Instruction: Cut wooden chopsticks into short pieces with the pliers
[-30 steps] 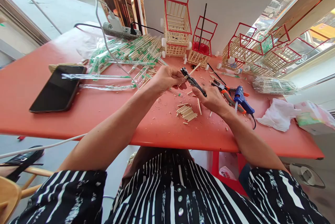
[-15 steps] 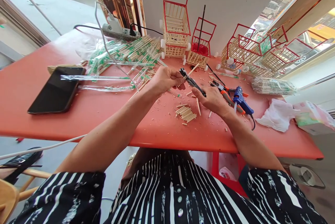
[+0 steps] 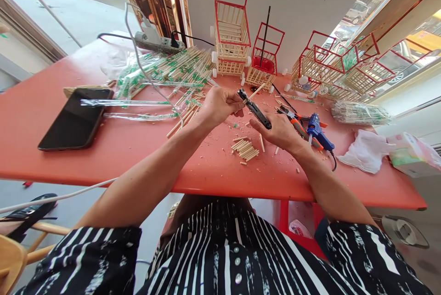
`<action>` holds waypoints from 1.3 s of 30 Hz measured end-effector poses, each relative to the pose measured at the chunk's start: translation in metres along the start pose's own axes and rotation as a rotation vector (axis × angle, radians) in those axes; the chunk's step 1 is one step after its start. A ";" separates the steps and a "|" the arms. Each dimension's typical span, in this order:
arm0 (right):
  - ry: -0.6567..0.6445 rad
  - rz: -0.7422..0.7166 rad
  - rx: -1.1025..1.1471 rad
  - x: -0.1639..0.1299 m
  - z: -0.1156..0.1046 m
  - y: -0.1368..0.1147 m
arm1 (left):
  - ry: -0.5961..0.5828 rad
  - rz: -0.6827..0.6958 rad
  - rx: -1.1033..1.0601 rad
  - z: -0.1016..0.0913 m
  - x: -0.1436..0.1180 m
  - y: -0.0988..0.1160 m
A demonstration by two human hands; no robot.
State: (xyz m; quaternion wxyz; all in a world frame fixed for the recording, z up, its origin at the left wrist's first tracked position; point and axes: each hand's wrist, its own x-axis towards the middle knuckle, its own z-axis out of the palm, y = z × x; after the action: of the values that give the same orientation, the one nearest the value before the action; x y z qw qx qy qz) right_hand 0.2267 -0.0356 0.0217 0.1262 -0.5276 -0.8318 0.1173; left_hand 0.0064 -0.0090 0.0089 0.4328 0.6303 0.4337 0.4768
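Start at the far left of the red table (image 3: 51, 157): a black phone (image 3: 74, 118) lies flat, and beyond it a heap of wrapped chopsticks (image 3: 165, 72) fans out under a power strip (image 3: 155, 41).

Next comes your left hand (image 3: 217, 106), curled shut around the near end of 1 bare wooden stick (image 3: 255, 90). The stick's long axis climbs up and to the right from your fingers toward the small cages, so its free end points away from you.

Just right of that fist is the black cutter (image 3: 255, 110). Its head sits against the stick right beside your left fingertips, and its body slants down and to the right into your right hand (image 3: 280, 132), which is closed on the handle end. So stick and cutter cross near the left hand: that hand is the nearer of the 2 to the meeting point, with the right hand holding back at the tool's tail. Whether the blades have closed on the wood, you cannot tell from here.

Below the 2 hands a small pile of cut pieces (image 3: 245, 148) lies among shavings. Further right, orange-handled pliers (image 3: 299, 127) and a blue glue gun (image 3: 319, 132) rest near your right wrist, then a crumpled white tissue (image 3: 365, 150). Along the back stand several stick-built cages with red frames (image 3: 234, 33).
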 end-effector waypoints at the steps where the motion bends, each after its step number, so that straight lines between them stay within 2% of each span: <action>1: 0.010 0.000 -0.015 0.000 0.002 0.001 | -0.005 -0.004 -0.012 0.000 0.000 -0.001; 11: 0.036 0.067 -0.051 0.007 0.013 0.005 | -0.008 -0.042 -0.100 -0.002 0.002 -0.001; 19: 0.113 0.027 -0.059 0.008 0.021 0.005 | -0.039 -0.116 -0.137 -0.006 0.003 0.000; 25: 0.103 -0.027 -0.028 0.012 0.024 0.022 | -0.078 -0.129 -0.083 -0.016 0.003 -0.002; 28: 0.162 0.012 0.035 0.012 0.019 0.027 | -0.089 -0.127 -0.001 -0.026 0.006 -0.002; 31: 0.250 0.083 0.106 0.012 0.014 0.028 | 0.052 -0.110 0.039 -0.041 0.011 -0.003; 35: 0.271 0.091 0.237 0.011 0.012 0.028 | 0.379 -0.080 -0.051 -0.065 0.021 -0.008; 37: 0.273 0.094 0.280 0.011 0.012 0.028 | 0.476 -0.079 -0.080 -0.075 0.025 -0.013; 39: 0.280 0.097 0.310 0.012 0.012 0.027 | 0.507 -0.096 -0.085 -0.079 0.028 -0.017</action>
State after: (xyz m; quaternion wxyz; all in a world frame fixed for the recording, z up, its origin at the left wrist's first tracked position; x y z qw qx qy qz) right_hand 0.2407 -0.0146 0.0024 0.3145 -0.5524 -0.7518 0.1753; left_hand -0.0686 0.0328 0.0121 0.3586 0.4505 0.5372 0.6163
